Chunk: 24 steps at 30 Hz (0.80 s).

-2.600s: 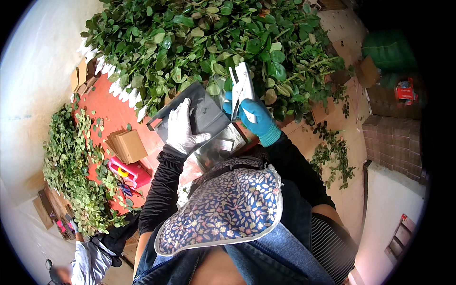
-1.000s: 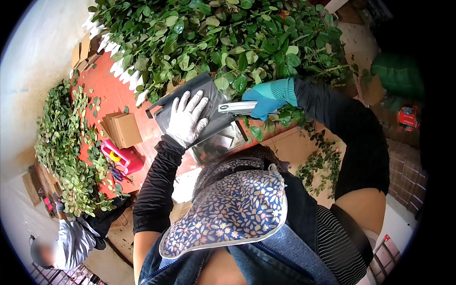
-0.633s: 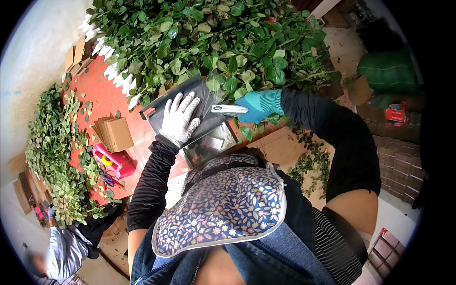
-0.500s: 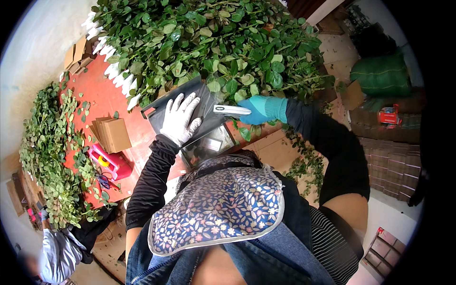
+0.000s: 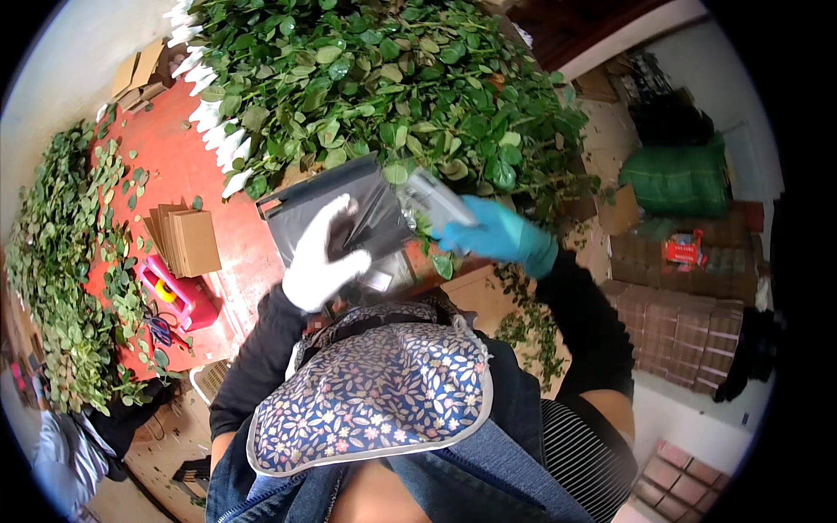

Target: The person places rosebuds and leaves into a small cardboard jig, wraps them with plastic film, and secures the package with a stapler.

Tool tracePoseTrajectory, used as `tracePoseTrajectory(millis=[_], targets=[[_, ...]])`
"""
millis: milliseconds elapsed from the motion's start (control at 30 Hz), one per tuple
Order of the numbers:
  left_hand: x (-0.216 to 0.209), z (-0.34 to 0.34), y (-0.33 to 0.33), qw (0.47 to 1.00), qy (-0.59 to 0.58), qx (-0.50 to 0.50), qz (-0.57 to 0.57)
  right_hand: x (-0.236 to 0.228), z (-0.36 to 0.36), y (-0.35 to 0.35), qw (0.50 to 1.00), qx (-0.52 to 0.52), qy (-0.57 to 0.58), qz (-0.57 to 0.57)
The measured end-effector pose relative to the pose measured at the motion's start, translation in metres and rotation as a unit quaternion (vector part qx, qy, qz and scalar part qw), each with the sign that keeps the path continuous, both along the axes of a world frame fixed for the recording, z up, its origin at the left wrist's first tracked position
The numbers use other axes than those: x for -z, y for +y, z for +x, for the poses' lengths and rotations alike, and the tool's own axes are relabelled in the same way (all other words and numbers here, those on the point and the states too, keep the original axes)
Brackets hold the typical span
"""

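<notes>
My left hand (image 5: 324, 254), in a white glove, hovers over or rests on the lower left part of a dark flat panel (image 5: 301, 205); its thumb stands apart from the fingers and nothing is gripped. Clear film seems to cover the panel. In a teal glove, my right hand (image 5: 501, 234) grips a pale grey stapler (image 5: 438, 200), smeared by motion, at the panel's right edge. Below the panel, partly behind my left hand, lies a clear plastic packet with a white label (image 5: 377, 277).
Behind the panel a large heap of leafy stems (image 5: 375, 78) has white-wrapped ends on its left. Folded cardboard (image 5: 193, 242), a pink tape dispenser (image 5: 180, 292) and scissors (image 5: 159, 328) occupy the red table (image 5: 161, 200). More stems (image 5: 65, 253) lie farther left, near another person (image 5: 65, 453).
My right hand has drawn the stapler back toward me and tilted it. The left hand has slid toward me, its fingers less spread over the panel. The whole view has shifted slightly.
</notes>
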<state>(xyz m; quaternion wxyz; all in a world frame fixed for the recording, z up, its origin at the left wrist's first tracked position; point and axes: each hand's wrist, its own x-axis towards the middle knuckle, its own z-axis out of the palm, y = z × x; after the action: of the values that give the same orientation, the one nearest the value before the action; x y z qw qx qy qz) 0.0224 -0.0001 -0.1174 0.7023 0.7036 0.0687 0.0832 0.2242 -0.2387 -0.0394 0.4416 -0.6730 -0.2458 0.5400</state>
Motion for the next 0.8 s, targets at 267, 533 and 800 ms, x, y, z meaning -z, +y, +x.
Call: tracePoseTrajectory(millis=[267, 533, 800], targets=[[-0.041, -0.012, -0.051, 0.869, 0.038, -0.146, -0.471, -0.007, 0.046, 0.116, 0.93, -0.168, -0.219, 0.242], [-0.039, -0.038, -0.084, 0.845, 0.008, -0.343, -0.41, 0.101, 0.118, 0.135, 0.77, -0.465, -0.437, 0.01], [0.014, -0.127, -0.045, 0.785, 0.093, -0.556, -0.259, 0.093, 0.104, 0.094, 0.736, -0.398, -0.547, 0.035]])
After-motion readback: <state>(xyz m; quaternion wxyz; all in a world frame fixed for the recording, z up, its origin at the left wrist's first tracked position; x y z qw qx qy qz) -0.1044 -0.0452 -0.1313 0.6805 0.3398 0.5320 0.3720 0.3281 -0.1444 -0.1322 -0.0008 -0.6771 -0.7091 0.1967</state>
